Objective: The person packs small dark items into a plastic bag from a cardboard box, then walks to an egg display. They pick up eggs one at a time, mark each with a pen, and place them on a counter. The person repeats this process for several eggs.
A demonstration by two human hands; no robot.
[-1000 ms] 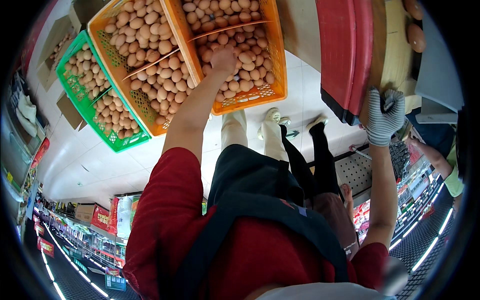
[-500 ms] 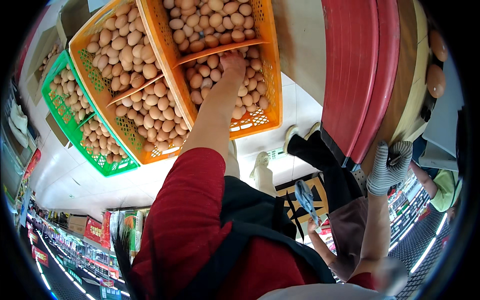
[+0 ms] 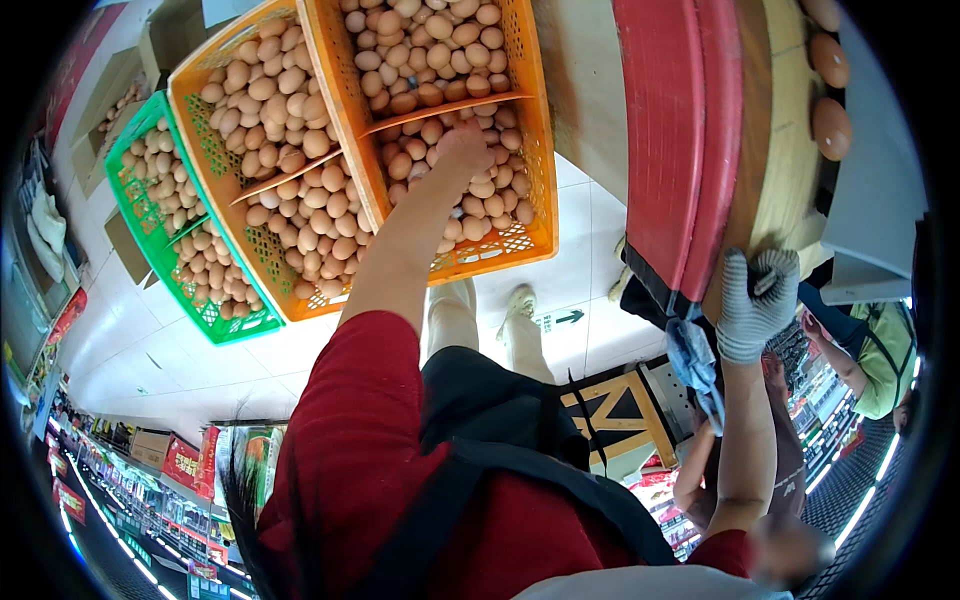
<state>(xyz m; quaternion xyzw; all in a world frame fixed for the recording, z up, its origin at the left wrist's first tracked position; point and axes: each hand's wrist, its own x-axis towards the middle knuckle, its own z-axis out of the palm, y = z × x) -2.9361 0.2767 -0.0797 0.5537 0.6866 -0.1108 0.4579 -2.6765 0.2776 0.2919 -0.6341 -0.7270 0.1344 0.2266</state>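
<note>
My bare left hand (image 3: 464, 152) reaches into the near compartment of the orange crate (image 3: 548, 190), down among loose brown eggs (image 3: 478, 228). It touches the eggs, but its fingertips are blurred and partly hidden, so its grip does not show. Off to the right, my right hand (image 3: 757, 308) wears a grey-and-white striped glove. Its fingers are curled beside the end of the red-edged counter (image 3: 655, 130); whatever lies inside them is hidden. A few brown eggs (image 3: 831, 128) sit along the counter's far right side.
Left of my reach stand another orange crate (image 3: 186, 100) and a green crate (image 3: 125, 205), both filled with eggs. Beside my right forearm, another person's arm (image 3: 694, 465) is near a crumpled blue-grey item (image 3: 690, 355). A person in light green (image 3: 884, 360) stands farther right.
The view has shifted slightly. My left hand stays among the eggs, while my gloved hand appears higher. The other person's blue-grey item has moved up and right, to the counter's end.
</note>
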